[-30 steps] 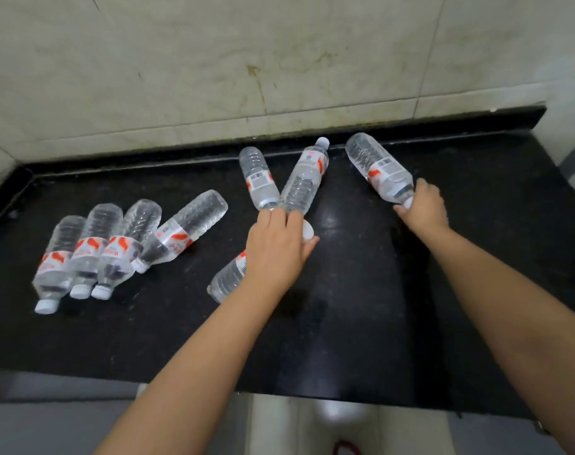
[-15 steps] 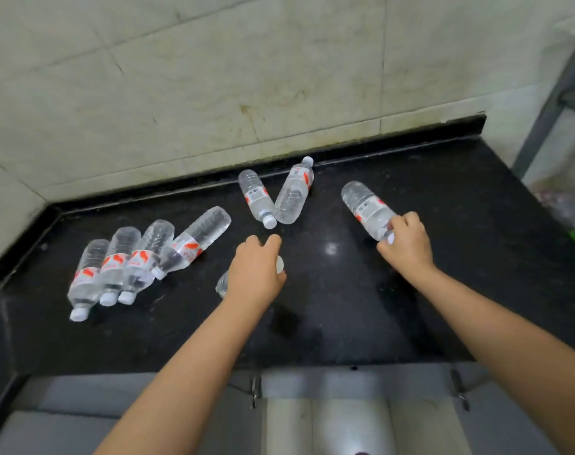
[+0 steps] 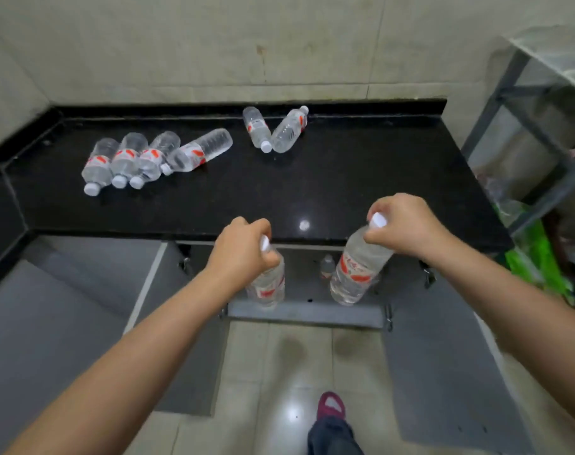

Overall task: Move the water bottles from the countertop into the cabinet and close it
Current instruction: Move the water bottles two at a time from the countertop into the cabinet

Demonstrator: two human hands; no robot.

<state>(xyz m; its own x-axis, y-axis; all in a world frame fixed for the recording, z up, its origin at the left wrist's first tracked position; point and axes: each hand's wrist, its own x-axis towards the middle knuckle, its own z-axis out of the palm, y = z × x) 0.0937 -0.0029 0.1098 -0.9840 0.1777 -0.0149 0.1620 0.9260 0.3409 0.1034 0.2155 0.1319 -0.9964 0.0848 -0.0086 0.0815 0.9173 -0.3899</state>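
Note:
My left hand (image 3: pixel 240 249) grips a clear water bottle (image 3: pixel 268 284) by its neck, hanging upright in front of the open cabinet (image 3: pixel 307 311). My right hand (image 3: pixel 401 224) holds a second bottle (image 3: pixel 356 270) at its white cap, tilted, just below the counter edge. Inside the cabinet one small bottle (image 3: pixel 327 266) stands upright. Several bottles (image 3: pixel 141 159) lie side by side at the left of the black countertop (image 3: pixel 361 178). Two more bottles (image 3: pixel 273 129) lie near the back wall.
Both grey cabinet doors (image 3: pixel 92 310) (image 3: pixel 443 366) stand swung open to either side of me. A metal rack (image 3: pixel 538 119) with green bags stands at the right. My foot in a red shoe (image 3: pixel 330 405) is on the tiled floor.
Both hands have lifted their bottles off the countertop and brought them down in front of the open cabinet. The view has pulled back and tilted down.

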